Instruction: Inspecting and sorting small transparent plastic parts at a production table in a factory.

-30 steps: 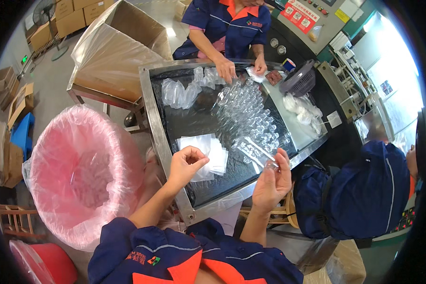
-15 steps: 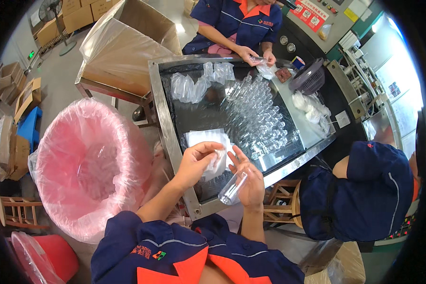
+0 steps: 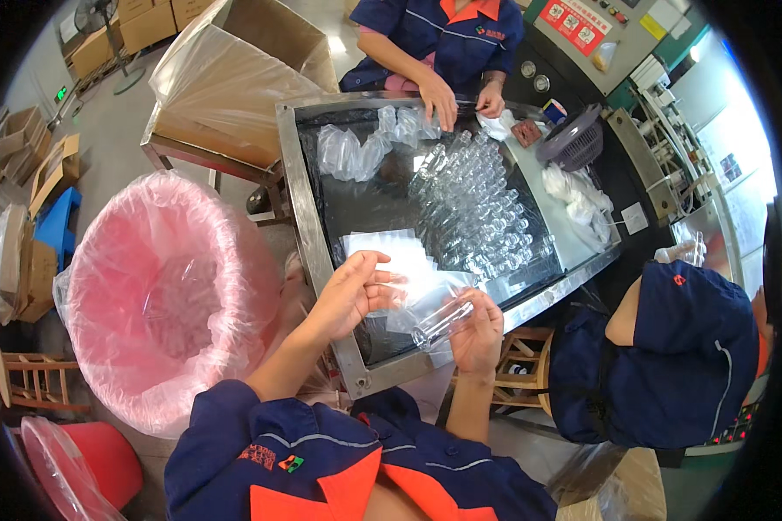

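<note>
Clear bottle (image 3: 441,319) in both hands | metal tray (image 3: 297,195): clear bottles (image 3: 478,208)

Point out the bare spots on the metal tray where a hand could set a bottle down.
Bare dark tray: between the bagged bottles, the stack of clear bags and the left rim. Crowded: the clear bottles fill the middle-right, and the left hand and right hand occupy the near end.
</note>
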`<state>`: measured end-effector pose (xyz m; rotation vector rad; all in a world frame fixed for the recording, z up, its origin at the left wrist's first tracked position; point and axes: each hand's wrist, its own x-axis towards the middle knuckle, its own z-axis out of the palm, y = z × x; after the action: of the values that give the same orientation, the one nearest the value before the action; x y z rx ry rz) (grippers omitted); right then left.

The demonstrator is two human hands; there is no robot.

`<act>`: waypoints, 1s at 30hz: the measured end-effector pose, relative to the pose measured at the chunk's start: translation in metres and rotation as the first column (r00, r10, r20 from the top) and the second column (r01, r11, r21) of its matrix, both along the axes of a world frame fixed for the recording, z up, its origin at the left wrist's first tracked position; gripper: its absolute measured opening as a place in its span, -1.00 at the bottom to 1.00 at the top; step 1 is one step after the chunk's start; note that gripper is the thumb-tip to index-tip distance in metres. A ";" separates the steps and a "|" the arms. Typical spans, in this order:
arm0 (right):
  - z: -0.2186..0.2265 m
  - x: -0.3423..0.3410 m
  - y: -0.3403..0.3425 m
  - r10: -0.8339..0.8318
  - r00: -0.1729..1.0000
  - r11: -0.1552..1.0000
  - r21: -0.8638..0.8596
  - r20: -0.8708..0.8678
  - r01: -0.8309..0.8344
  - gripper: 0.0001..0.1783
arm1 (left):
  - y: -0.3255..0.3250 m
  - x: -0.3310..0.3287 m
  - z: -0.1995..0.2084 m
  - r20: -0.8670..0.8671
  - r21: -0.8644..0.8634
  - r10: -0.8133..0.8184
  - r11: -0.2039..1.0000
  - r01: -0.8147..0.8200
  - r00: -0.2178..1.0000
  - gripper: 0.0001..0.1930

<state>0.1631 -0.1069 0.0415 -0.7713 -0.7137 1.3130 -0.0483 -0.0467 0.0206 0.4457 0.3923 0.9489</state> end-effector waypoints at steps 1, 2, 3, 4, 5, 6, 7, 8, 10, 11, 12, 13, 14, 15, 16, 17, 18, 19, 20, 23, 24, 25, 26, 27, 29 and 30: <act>0.002 0.002 0.000 0.011 1.000 0.999 0.035 -0.023 -0.010 -0.78 | -0.001 0.000 0.000 -0.001 -0.002 -0.001 1.000 0.001 1.000 -0.79; 0.004 0.003 -0.001 0.022 0.999 0.997 0.070 -0.045 -0.019 -0.76 | -0.004 0.001 0.000 0.005 -0.019 -0.044 0.999 0.044 0.999 -0.79; 0.004 0.002 -0.001 0.021 0.999 0.998 0.068 -0.046 -0.018 -0.76 | -0.006 0.002 0.000 0.011 -0.035 -0.086 0.996 0.086 0.996 -0.78; 0.005 0.002 -0.001 0.005 0.999 0.997 0.074 -0.046 -0.002 -0.76 | -0.009 0.005 -0.001 0.011 -0.036 -0.085 0.996 0.085 0.996 -0.78; 0.006 0.002 0.000 -0.011 0.999 0.997 0.081 -0.047 0.015 -0.76 | -0.013 0.010 -0.002 -0.157 0.080 -0.028 0.996 0.041 0.987 -0.78; 0.005 0.002 0.000 -0.010 0.999 0.997 0.081 -0.047 0.013 -0.76 | -0.015 0.012 -0.003 -0.312 0.200 0.048 0.980 0.016 0.949 -0.78; 0.004 0.003 -0.001 0.002 0.998 0.998 0.066 -0.058 0.002 -0.78 | -0.015 0.013 -0.006 -0.312 0.200 0.050 0.980 0.014 0.949 -0.78; 0.003 0.004 -0.001 0.013 0.998 0.999 0.053 -0.069 -0.009 -0.79 | -0.015 0.014 -0.010 -0.297 0.180 0.049 0.984 0.005 0.954 -0.77; 0.004 0.001 -0.001 -0.001 0.998 0.998 0.062 -0.055 0.004 -0.79 | -0.014 0.015 -0.012 -0.281 0.163 0.049 0.987 -0.002 0.958 -0.76; 0.005 0.001 -0.002 -0.017 0.999 0.997 0.070 -0.041 0.019 -0.79 | -0.014 0.015 -0.010 -0.278 0.163 0.081 0.986 -0.036 0.957 -0.78; 0.001 0.003 -0.001 -0.018 0.999 0.997 0.073 -0.041 0.021 -0.79 | -0.014 0.015 -0.009 -0.274 0.164 0.113 0.984 -0.069 0.955 -0.79; -0.005 0.006 0.000 -0.160 0.975 0.985 0.093 0.158 0.146 -0.77 | -0.014 0.014 -0.009 -0.273 0.169 0.116 0.983 -0.071 0.955 -0.79; -0.008 0.009 0.000 -0.296 0.891 0.955 0.138 0.344 0.264 -0.74 | -0.014 0.013 -0.009 -0.368 0.254 0.213 0.960 -0.122 0.905 -0.80; -0.008 0.013 -0.005 -0.296 0.891 0.954 0.144 0.344 0.262 -0.74 | -0.014 0.012 -0.008 -0.447 0.341 0.312 0.926 -0.162 0.838 -0.81; -0.002 0.014 -0.010 -0.257 0.952 0.964 0.117 0.169 0.239 -0.74 | -0.014 0.013 -0.009 -0.443 0.346 0.320 0.923 -0.170 0.837 -0.81; 0.004 0.015 -0.011 -0.210 0.978 0.973 0.093 -0.013 0.210 -0.73 | -0.014 0.013 -0.010 -0.459 0.428 0.414 0.878 -0.213 0.786 -0.81; 0.009 0.009 -0.011 -0.201 0.979 0.974 0.100 -0.010 0.201 -0.73 | -0.014 0.014 -0.010 -0.464 0.508 0.506 0.825 -0.249 0.727 -0.80; 0.019 -0.006 -0.014 -0.148 0.986 0.988 0.050 0.076 0.145 -0.73 | -0.017 0.020 -0.007 -0.456 0.511 0.507 0.822 -0.251 0.731 -0.80; 0.022 -0.022 -0.015 -0.083 0.985 0.996 -0.007 0.153 0.085 -0.73 | -0.019 0.028 -0.001 -0.466 0.532 0.534 0.806 -0.259 0.706 -0.79; 0.013 -0.038 -0.005 -0.085 0.981 0.996 0.008 0.172 0.085 -0.78 | -0.024 0.035 0.014 -0.493 0.682 0.548 0.726 -0.091 0.676 -0.72; 0.008 -0.032 -0.004 -0.078 0.994 0.996 -0.037 0.082 0.081 -0.79 | -0.026 0.037 0.022 -0.485 0.760 0.599 0.649 -0.032 0.637 -0.69; 0.008 -0.030 -0.004 -0.070 0.994 0.997 -0.029 0.082 0.073 -0.79 | -0.025 0.037 0.018 -0.480 0.765 0.608 0.643 -0.038 0.632 -0.69; 0.009 -0.029 -0.004 -0.100 0.995 0.994 -0.050 -0.002 0.099 -0.79 | -0.025 0.037 0.011 -0.434 0.681 0.488 0.728 -0.078 0.757 -0.65; 0.009 -0.028 -0.003 -0.130 0.988 0.989 -0.074 -0.086 0.124 -0.79 | -0.025 0.036 0.006 -0.357 0.585 0.361 0.806 -0.095 0.862 -0.61; 0.009 -0.031 -0.004 -0.210 0.977 0.976 -0.063 -0.036 0.207 -0.79 | -0.024 0.031 0.002 -0.297 0.493 0.251 0.867 -0.077 0.921 -0.58; 0.009 -0.032 -0.004 -0.287 0.958 0.956 -0.055 0.015 0.287 -0.78 | -0.023 0.030 0.001 -0.224 0.392 0.141 0.919 -0.044 0.964 -0.54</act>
<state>0.1314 -0.1106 0.0502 -0.8905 -0.5478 1.0696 -0.0188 -0.0697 0.0216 0.9187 0.4575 1.0707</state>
